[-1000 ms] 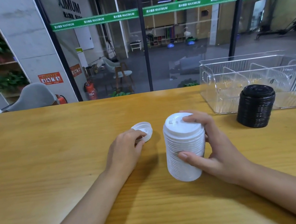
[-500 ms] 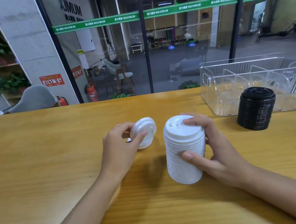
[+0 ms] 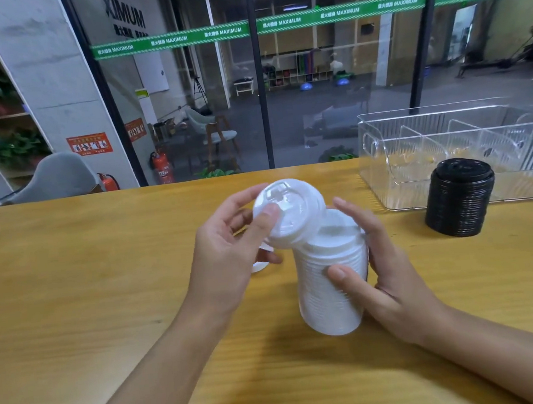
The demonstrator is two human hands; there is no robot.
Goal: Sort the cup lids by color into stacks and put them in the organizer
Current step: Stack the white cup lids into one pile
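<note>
Head view, looking down across the wooden table [image 3: 85,270]. Pinching a single white lid [image 3: 289,212] in the left hand [image 3: 228,255]: thumb [image 3: 268,213] pressed on the top face, other fingers curled behind the rim, lid tilted toward the camera. Hanging right at the crown of the white stack [image 3: 332,280], touching or just clear, hard to say which.

Cradling that stack with the right hand [image 3: 388,274], thumb [image 3: 340,273] laid on the near side and fingers wrapped round the far side. Standing on the table, leaning a little. Just glimpsing a further white lid [image 3: 260,265] flat on the table, mostly hidden behind the left hand.

Over to the right, a black stack [image 3: 458,198] upright on the table, just in front of the clear organizer [image 3: 384,143]. Neither stack in it yet.

Judging by the look: thin moulded plastic, featherweight, springy, smooth and probably a bit slippery. Best taken at the rim with a thumb on top, much as here; squeezing the dome likely to dent it. Worth squaring up before pressing down to nest. For the stack, better gripped low and round the sides, not lifted by the top lid alone, or likely to slide apart and topple.
</note>
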